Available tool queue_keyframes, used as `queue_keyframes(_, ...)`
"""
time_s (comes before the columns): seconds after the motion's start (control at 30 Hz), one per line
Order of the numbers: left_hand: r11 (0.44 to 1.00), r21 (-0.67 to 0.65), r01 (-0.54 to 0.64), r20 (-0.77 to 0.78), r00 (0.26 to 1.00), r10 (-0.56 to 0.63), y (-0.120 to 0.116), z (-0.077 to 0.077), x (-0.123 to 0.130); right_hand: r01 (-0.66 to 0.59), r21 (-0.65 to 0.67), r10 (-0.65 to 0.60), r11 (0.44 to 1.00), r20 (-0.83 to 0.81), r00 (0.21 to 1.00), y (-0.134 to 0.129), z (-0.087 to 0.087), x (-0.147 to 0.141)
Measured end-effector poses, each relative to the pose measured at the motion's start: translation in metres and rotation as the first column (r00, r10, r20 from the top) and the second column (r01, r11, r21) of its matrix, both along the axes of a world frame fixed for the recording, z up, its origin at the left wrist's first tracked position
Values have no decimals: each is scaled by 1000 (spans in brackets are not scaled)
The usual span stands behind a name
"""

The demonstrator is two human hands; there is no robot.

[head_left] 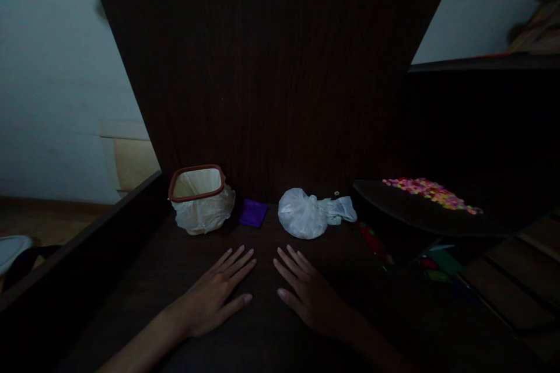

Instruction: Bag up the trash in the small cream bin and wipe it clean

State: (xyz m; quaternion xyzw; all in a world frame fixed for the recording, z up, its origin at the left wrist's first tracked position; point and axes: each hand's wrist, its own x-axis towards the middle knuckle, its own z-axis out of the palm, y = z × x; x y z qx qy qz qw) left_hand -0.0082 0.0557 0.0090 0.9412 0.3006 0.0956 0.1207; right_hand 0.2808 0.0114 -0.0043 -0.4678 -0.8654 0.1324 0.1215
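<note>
Both forearms come in from the near edge, left one angled far-right, right one angled far-left; left hand (216, 292) and right hand (310, 294) lie palm-down on the dark table (262, 341), fingertips pointing far and a bit inward, thumbs twd each other w/ a gap btwn. Count: 2 hands, 1 lined bin (202, 215) w/ brown rim, 1 flat purple packet (252, 213), 1 knotted white bag (303, 214); on the curved shelf (385, 204) at right, a heap of small pink/yellow pcs (431, 192), too many & too small to count. Grip, left: fingers straight, slightly apart, thumb well out, touching table only; packet is nearest, just far of the fingertips, bin a bit further left. Grip, right: same, fingers slightly apart, thumb out, touching table only; bag sits just far of it, its twisted end pointing right. Bin, packet & bag stand in a row left to right along the far side, by the tall dark panel (271, 70); packet's btwn the other two, nr the bin.
</note>
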Motion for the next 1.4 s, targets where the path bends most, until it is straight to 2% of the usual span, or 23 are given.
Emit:
queue_keyframes(0.33, 1000, 4, 3, 4, 1000, -3, 1, -2, 0, -1, 26, 1, 1000, -12, 1000, 0, 0, 0)
queue_keyframes(0.6, 1000, -5, -2, -27, 1000, 2, 0, 3, 1, -2, 23, 2, 1000, 5, 1000, -1, 3, -1)
queue_keyframes(0.87, 1000, 19, 6, 11, 1000, -6, 2, -2, -1, 5, 44, -4, 999, -10, 1000, 0, 0, -1)
queue_keyframes(1.4, 1000, -24, -9, -33, 999, 8, 1, 1, 0, 13, 9, -13, 1000, 6, 1000, 0, 3, -1)
